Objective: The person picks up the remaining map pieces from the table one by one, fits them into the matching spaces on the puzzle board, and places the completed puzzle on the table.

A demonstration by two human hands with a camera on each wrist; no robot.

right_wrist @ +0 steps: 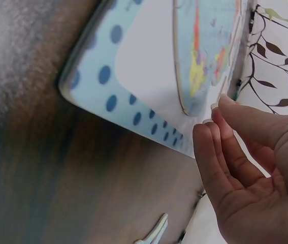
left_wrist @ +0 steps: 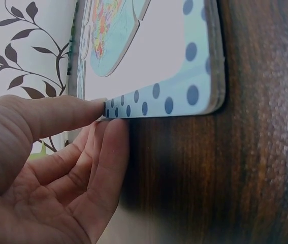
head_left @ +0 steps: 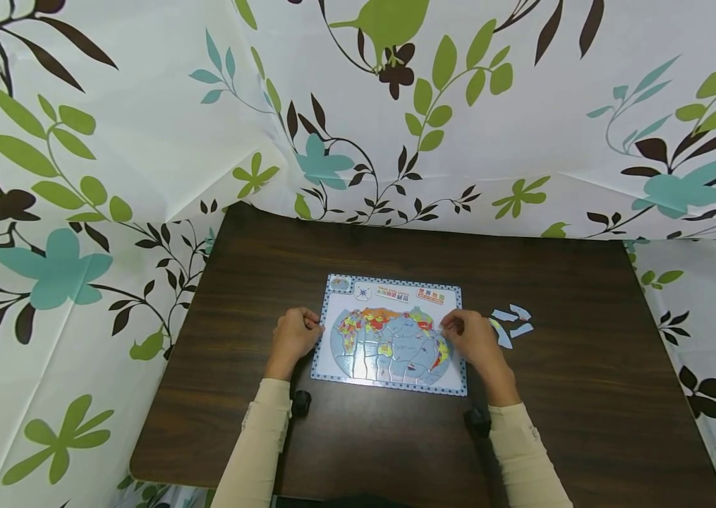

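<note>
Head view: board [head_left: 389,385] lies flat on the table [head_left: 586,367], central, between the two hands. Left hand [head_left: 296,335] pinches the board's left edge, thumb on top, fingers at the side; judged to be steadying it. Right hand [head_left: 470,336] is over the board's right side, thumb and fingertips drawn together by the map [head_left: 389,346]; cannot tell whether a piece sits between them.

Step in hand, by the look of it: fitting a piece at the map's right end, puzzle mostly assembled. Next move would seem to call for lining up the outline, then light fingertip pressure with the board held still.

Container: the board serves as tray, map pieces packed side by side in an oval within its dotted border. Loose pieces [head_left: 521,329] lie outside it, on the table, just right of the right hand.
</note>
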